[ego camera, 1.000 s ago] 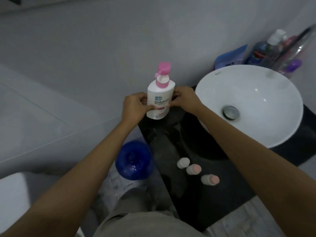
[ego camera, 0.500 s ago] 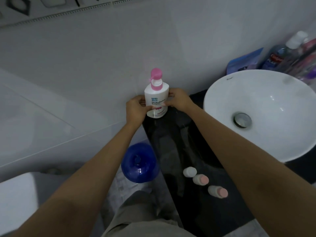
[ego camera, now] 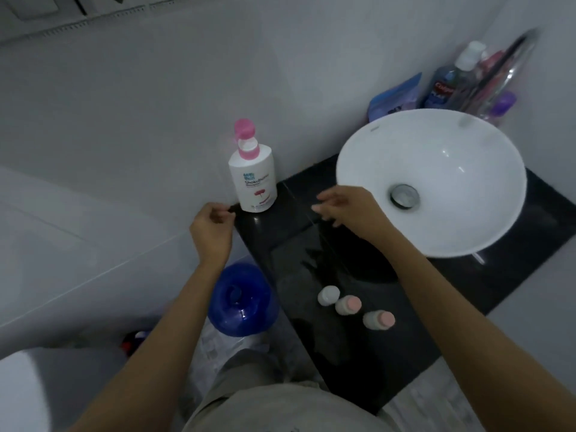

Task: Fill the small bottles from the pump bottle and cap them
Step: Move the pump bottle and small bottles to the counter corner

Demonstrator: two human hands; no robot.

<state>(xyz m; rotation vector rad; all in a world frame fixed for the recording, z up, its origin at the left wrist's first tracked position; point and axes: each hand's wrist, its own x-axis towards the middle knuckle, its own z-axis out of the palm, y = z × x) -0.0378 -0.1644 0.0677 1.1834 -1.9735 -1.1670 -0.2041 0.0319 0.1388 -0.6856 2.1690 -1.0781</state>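
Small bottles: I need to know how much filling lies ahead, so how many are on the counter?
3, in a diagonal row on the black counter near its front edge: white-capped bottle, middle pink-capped bottle, last pink-capped bottle. None seem hidden.

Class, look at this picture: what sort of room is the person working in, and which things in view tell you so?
Most likely a home bathroom. A white basin with a drain sits on a dark counter, toiletries stand behind it, and the walls are pale tile.

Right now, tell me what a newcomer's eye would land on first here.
The white pump bottle with its pink pump stands upright at the far corner of the black counter, both hands near it and empty. To the right sits the big white basin; three small bottles line the near edge.
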